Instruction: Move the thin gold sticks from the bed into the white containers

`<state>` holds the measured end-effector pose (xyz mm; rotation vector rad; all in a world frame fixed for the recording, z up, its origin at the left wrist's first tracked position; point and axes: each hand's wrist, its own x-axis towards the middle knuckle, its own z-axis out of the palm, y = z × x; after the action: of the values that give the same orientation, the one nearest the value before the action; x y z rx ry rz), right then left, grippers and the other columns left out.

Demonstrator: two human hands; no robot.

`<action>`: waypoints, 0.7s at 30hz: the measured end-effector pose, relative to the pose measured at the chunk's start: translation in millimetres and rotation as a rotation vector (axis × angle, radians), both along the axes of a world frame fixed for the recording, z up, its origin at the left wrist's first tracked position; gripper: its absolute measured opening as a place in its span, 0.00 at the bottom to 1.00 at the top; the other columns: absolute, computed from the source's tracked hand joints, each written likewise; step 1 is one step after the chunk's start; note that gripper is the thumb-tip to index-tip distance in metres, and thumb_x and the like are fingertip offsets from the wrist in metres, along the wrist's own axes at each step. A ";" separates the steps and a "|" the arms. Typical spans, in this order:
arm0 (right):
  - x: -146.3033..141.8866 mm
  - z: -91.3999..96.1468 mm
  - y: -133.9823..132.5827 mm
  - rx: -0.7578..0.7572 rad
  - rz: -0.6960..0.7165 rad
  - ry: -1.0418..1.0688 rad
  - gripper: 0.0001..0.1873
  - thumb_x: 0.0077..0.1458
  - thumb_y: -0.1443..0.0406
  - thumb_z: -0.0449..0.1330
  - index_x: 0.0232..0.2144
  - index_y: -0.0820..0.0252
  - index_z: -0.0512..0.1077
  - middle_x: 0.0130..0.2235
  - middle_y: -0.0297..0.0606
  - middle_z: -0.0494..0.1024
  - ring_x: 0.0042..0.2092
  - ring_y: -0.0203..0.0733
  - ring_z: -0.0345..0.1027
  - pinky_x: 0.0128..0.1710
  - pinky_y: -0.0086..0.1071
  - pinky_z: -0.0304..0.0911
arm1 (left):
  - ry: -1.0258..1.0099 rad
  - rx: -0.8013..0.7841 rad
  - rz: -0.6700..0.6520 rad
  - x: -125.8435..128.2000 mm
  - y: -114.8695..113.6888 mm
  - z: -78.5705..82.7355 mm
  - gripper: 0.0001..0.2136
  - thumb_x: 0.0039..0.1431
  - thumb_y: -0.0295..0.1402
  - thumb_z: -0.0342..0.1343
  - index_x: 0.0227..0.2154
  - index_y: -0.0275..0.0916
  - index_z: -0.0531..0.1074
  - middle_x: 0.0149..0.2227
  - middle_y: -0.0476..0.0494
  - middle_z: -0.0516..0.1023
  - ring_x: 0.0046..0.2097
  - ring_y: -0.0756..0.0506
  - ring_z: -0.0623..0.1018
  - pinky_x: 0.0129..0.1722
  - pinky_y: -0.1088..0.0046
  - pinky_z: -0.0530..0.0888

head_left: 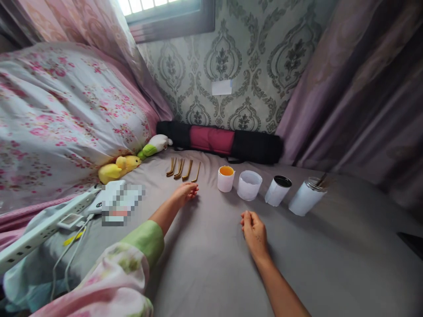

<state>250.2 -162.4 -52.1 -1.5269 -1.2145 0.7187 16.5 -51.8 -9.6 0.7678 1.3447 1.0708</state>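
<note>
My left hand hovers just in front of several groups of thin golden-brown L-shaped sticks, its fingers curled loosely with nothing visible in them. Nearest to it is a single bent stick; a bundle of bent sticks lies to its left, with more bundles beyond. My right hand is loosely closed below the containers, holding nothing I can see. In a row stand a white-wrapped cup with an orange inside, a whitish tub, a white-wrapped can with a dark inside and a white-wrapped jar with brown sticks.
Grey cloth covers the surface. A black and maroon long bag lies along the wall. On the left are a yellow plush toy, a green and white plush toy, a power strip with cables, and a floral bedding pile.
</note>
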 end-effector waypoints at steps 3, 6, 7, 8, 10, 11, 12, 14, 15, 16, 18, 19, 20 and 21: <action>-0.6 0.0 0.3 -0.006 -0.002 -0.023 0.20 0.51 0.51 0.45 0.27 0.60 0.66 0.23 0.37 0.71 0.25 0.37 0.65 0.23 0.26 0.57 | 0.141 0.037 -0.009 -1.3 10.7 3.8 0.05 0.45 0.27 0.56 0.26 0.33 0.65 0.20 0.48 0.68 0.18 0.56 0.66 0.17 0.81 0.61; -1.4 1.5 0.2 -0.005 -0.003 -0.048 0.19 0.51 0.52 0.45 0.27 0.60 0.66 0.23 0.37 0.71 0.25 0.36 0.65 0.24 0.26 0.57 | 0.305 0.059 -0.029 -0.7 20.2 6.9 0.06 0.47 0.29 0.55 0.28 0.32 0.65 0.21 0.49 0.69 0.19 0.56 0.66 0.18 0.80 0.62; -1.7 2.1 0.0 -0.002 -0.004 -0.056 0.19 0.51 0.52 0.45 0.27 0.60 0.66 0.23 0.37 0.71 0.25 0.36 0.65 0.24 0.26 0.57 | 0.364 0.062 -0.040 -0.6 23.6 7.0 0.07 0.49 0.31 0.54 0.29 0.32 0.66 0.22 0.48 0.69 0.20 0.56 0.67 0.19 0.80 0.63; -1.8 2.5 -0.1 0.000 -0.005 -0.063 0.19 0.51 0.52 0.45 0.27 0.60 0.66 0.23 0.37 0.71 0.25 0.36 0.65 0.23 0.26 0.57 | 0.424 0.062 -0.052 -0.7 27.2 6.6 0.08 0.51 0.32 0.52 0.31 0.32 0.66 0.25 0.48 0.70 0.22 0.55 0.68 0.21 0.79 0.65; -2.1 2.8 -0.5 0.001 -0.007 -0.066 0.19 0.51 0.52 0.45 0.27 0.60 0.66 0.23 0.37 0.71 0.25 0.36 0.65 0.23 0.26 0.57 | 0.548 0.057 -0.082 -1.8 34.8 4.6 0.10 0.54 0.34 0.48 0.36 0.32 0.66 0.31 0.46 0.70 0.28 0.53 0.70 0.26 0.75 0.69; -2.2 2.6 -0.5 -0.002 -0.007 -0.063 0.19 0.51 0.52 0.45 0.27 0.60 0.66 0.23 0.37 0.71 0.25 0.36 0.65 0.23 0.26 0.57 | 0.609 0.055 -0.096 -2.8 38.5 3.6 0.11 0.55 0.35 0.47 0.37 0.33 0.66 0.33 0.45 0.70 0.30 0.52 0.71 0.29 0.72 0.70; -2.2 2.3 -0.4 -0.006 -0.008 -0.057 0.19 0.51 0.52 0.45 0.27 0.60 0.66 0.23 0.36 0.71 0.24 0.36 0.65 0.23 0.26 0.57 | 0.671 0.056 -0.108 -4.0 42.2 2.8 0.12 0.55 0.35 0.47 0.38 0.33 0.66 0.35 0.44 0.70 0.33 0.51 0.71 0.31 0.70 0.70; -2.3 1.3 0.0 -0.012 -0.004 -0.044 0.19 0.51 0.52 0.45 0.27 0.59 0.66 0.23 0.36 0.71 0.24 0.36 0.65 0.23 0.26 0.57 | 0.792 0.071 -0.123 -6.8 48.6 2.9 0.12 0.54 0.35 0.48 0.37 0.33 0.67 0.36 0.43 0.70 0.34 0.50 0.71 0.33 0.69 0.70; -2.4 0.9 0.3 -0.012 -0.003 -0.039 0.19 0.51 0.52 0.45 0.27 0.60 0.66 0.23 0.37 0.71 0.24 0.36 0.64 0.23 0.26 0.57 | 0.850 0.086 -0.128 -8.3 51.3 3.9 0.11 0.53 0.34 0.50 0.35 0.32 0.68 0.35 0.43 0.71 0.35 0.49 0.72 0.33 0.69 0.69; -2.4 0.5 0.7 -0.010 -0.001 -0.036 0.19 0.51 0.52 0.45 0.27 0.60 0.66 0.23 0.37 0.71 0.24 0.36 0.64 0.23 0.26 0.56 | 0.906 0.105 -0.131 -9.6 53.7 5.5 0.09 0.51 0.32 0.51 0.33 0.32 0.69 0.33 0.42 0.72 0.35 0.48 0.72 0.34 0.71 0.68; -2.5 0.1 1.2 -0.003 0.005 -0.032 0.19 0.51 0.53 0.45 0.27 0.60 0.66 0.23 0.37 0.71 0.24 0.36 0.64 0.23 0.26 0.56 | 1.008 0.144 -0.141 -11.7 57.5 9.4 0.06 0.48 0.29 0.54 0.29 0.31 0.71 0.30 0.40 0.73 0.37 0.46 0.72 0.35 0.73 0.66; -2.5 0.1 1.3 0.002 0.006 -0.030 0.19 0.51 0.53 0.45 0.27 0.60 0.66 0.23 0.37 0.71 0.24 0.35 0.64 0.22 0.26 0.56 | 1.054 0.161 -0.152 -12.5 59.1 11.1 0.05 0.46 0.27 0.54 0.28 0.32 0.72 0.30 0.40 0.74 0.39 0.45 0.72 0.35 0.74 0.65; -2.5 0.3 1.2 0.005 0.008 -0.030 0.19 0.51 0.53 0.45 0.27 0.60 0.67 0.23 0.37 0.71 0.24 0.35 0.64 0.22 0.26 0.56 | 1.095 0.175 -0.166 -13.0 60.5 12.4 0.05 0.45 0.26 0.55 0.27 0.32 0.72 0.30 0.39 0.74 0.40 0.44 0.72 0.36 0.75 0.64; -2.5 0.6 1.1 0.007 0.010 -0.031 0.19 0.51 0.53 0.45 0.27 0.60 0.67 0.23 0.37 0.71 0.24 0.36 0.64 0.23 0.26 0.56 | 1.132 0.184 -0.184 -13.4 61.8 13.2 0.05 0.45 0.26 0.55 0.27 0.32 0.72 0.30 0.39 0.74 0.40 0.44 0.72 0.37 0.75 0.64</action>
<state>247.8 -161.3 -51.5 -1.5327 -1.2474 0.6987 3.0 9.9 3.5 1.7461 2.0427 0.5804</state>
